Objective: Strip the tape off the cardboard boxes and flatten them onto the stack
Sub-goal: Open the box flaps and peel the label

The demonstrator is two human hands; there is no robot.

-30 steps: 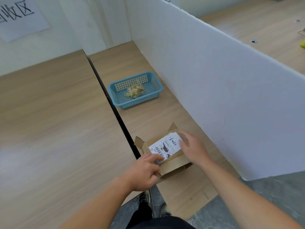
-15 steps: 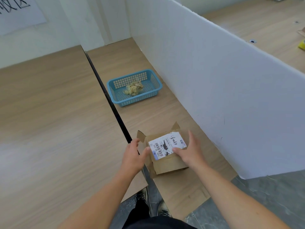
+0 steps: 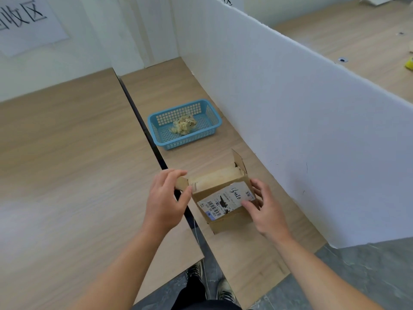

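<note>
Cardboard is in both hands: the left hand (image 3: 166, 198) pinches the left end flap of the cardboard box (image 3: 220, 186), and the right hand (image 3: 266, 206) grips its right end beside the shipping label (image 3: 225, 199). The box lay label-up a moment ago. It now stands on the near tabletop (image 3: 245, 265), mouth upward, long axis left to right, so it likely still needs flattening.

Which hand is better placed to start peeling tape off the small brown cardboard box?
Probably left: the left hand pinches the cardboard box's end flap beside the beige tape strip; the right hand holds the labelled side.
</note>
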